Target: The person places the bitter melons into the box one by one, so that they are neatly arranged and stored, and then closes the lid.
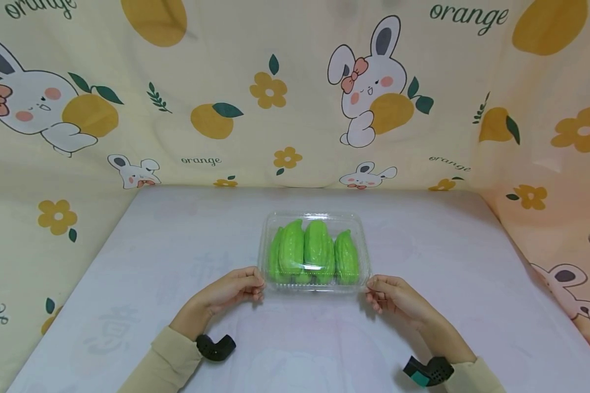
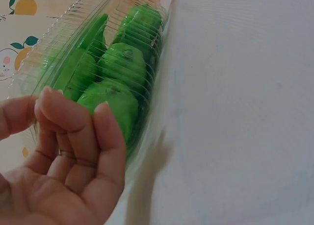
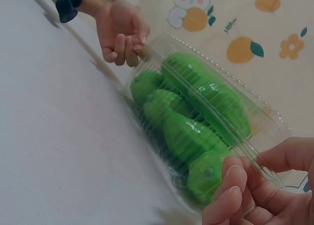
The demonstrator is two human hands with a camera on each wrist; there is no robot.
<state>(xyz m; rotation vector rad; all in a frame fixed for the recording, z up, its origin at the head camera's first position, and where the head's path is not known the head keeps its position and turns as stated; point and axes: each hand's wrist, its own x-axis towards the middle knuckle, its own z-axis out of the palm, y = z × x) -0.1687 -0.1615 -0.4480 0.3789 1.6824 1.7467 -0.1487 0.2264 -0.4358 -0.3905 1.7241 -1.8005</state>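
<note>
A clear plastic clamshell box (image 1: 314, 288) sits on the white table with its lid down. Inside it lie several bright green, ribbed, gourd-like vegetables (image 1: 317, 248), glossy and packed side by side. My left hand (image 1: 236, 288) pinches the rim at the box's near left corner between thumb and fingers. At the near right corner my right hand (image 1: 398, 299) grips the rim the same way. The right wrist view shows the right thumb and forefinger meeting on the clear edge, with the left hand (image 3: 121, 34) at the far end.
The white tabletop (image 1: 177, 234) extends around the box. A cream cloth (image 1: 305, 131) printed with rabbits, oranges and flowers hangs behind and along both sides. Each wrist wears a black device (image 1: 216, 347).
</note>
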